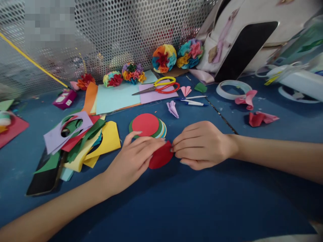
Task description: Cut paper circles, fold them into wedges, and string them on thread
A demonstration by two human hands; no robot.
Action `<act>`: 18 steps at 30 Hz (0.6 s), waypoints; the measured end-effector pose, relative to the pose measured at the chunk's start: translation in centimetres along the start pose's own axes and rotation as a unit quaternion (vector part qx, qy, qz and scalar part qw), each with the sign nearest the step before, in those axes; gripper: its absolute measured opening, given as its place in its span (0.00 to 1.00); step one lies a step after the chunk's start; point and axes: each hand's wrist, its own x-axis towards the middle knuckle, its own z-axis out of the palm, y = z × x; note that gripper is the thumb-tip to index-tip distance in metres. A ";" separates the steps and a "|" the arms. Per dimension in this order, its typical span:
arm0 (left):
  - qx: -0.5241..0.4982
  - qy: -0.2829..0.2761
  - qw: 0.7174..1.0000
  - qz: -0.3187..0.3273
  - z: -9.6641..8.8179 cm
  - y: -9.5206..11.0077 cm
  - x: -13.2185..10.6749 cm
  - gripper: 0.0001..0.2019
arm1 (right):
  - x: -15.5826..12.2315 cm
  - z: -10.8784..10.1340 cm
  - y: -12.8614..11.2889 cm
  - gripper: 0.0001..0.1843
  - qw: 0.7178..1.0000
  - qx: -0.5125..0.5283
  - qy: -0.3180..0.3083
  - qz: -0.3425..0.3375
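Observation:
A dark red paper circle (160, 156) is between my two hands, low over the blue table. My left hand (137, 153) holds its left and upper edge, the fingers reaching across towards its top. At its right edge, my right hand (202, 144) pinches the paper with closed fingertips; the thumb side is partly hidden. Just behind my left fingers lies a stack of round paper pieces (145, 124) with a red one on top and green, blue and yellow edges showing beneath.
Cut-out paper scraps (73, 134) lie over a phone (45, 181) at left. Behind are scissors (161, 86) on paper sheets (116, 97), pens (194, 101) and ruffled paper flowers (164, 58). A tape roll (233, 89), folded pieces (261, 118) and a bag (252, 13) stand right.

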 end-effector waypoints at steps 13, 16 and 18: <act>-0.059 -0.044 0.997 0.008 -0.4 0.0 -0.2 0.23 | 0.0 -0.1 0.2 0.09 0.998 0.051 -0.003 0.023; -0.051 -0.039 0.998 0.018 -0.4 -0.1 -0.1 0.20 | -0.1 -0.2 0.3 0.09 0.998 0.054 -0.012 0.030; -0.046 -0.038 0.998 0.016 -0.4 -0.1 -0.2 0.20 | -0.1 -0.2 0.3 0.09 0.998 0.058 -0.012 0.035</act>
